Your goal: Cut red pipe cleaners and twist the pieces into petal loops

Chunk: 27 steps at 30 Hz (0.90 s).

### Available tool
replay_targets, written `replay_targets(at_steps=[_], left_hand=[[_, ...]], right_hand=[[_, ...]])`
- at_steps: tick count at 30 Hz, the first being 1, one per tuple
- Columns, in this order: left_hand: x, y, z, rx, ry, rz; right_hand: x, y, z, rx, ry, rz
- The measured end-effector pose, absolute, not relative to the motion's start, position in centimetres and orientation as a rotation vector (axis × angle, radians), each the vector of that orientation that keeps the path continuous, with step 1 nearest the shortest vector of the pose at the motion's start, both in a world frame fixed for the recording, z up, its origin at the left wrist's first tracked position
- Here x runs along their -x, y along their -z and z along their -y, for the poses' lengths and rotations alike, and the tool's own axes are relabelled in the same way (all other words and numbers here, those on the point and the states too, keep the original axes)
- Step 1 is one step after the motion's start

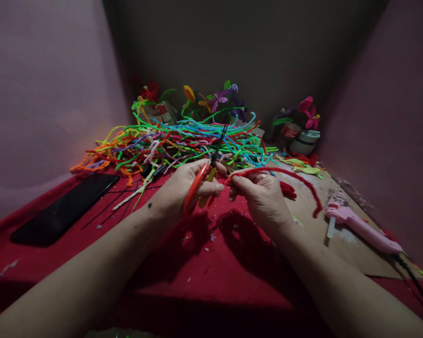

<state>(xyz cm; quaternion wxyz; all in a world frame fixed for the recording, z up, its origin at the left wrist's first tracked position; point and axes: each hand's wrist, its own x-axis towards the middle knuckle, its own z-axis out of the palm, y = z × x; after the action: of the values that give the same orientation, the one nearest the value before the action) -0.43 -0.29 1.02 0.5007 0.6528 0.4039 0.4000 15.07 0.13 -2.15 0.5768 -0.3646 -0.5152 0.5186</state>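
In my left hand (pixel 192 185) is a pair of long-nose pliers (pixel 196 185) with red and yellow handles, its narrow dark jaws pointing up and away. The fingers are closed round it. My right hand (pixel 262 190) pinches a red pipe cleaner (pixel 296 176) between thumb and fingers. Its long free end arches over to the right and droops. The short end points toward my left hand, whose fingertips are close by; whether they touch it I cannot tell. Beneath the right hand lie more folded red pieces (pixel 287 189).
A big heap of coloured pipe cleaners (pixel 183 141) spreads across the back, with pipe-cleaner flowers (pixel 218 99) behind. A black phone (pixel 65 209) lies left on the red cloth (pixel 204 277). At right, a pink glue gun (pixel 363 227) rests on a cardboard sheet (pixel 348 256). Walls flank both sides.
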Motion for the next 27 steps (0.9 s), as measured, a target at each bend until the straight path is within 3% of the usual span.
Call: replay_targets(at_steps=[15,27], left_hand=[[0.42,-1.2,0.05,-1.489,-1.034,-1.016],[0.06,-1.7,0.35,-1.479,-0.976,-1.093]], right_hand=[[-15.07,2.3,-0.17,0.752,-1.443,1.13],[-15.02,2.28,-0.01,0.725,-1.377,1.174]])
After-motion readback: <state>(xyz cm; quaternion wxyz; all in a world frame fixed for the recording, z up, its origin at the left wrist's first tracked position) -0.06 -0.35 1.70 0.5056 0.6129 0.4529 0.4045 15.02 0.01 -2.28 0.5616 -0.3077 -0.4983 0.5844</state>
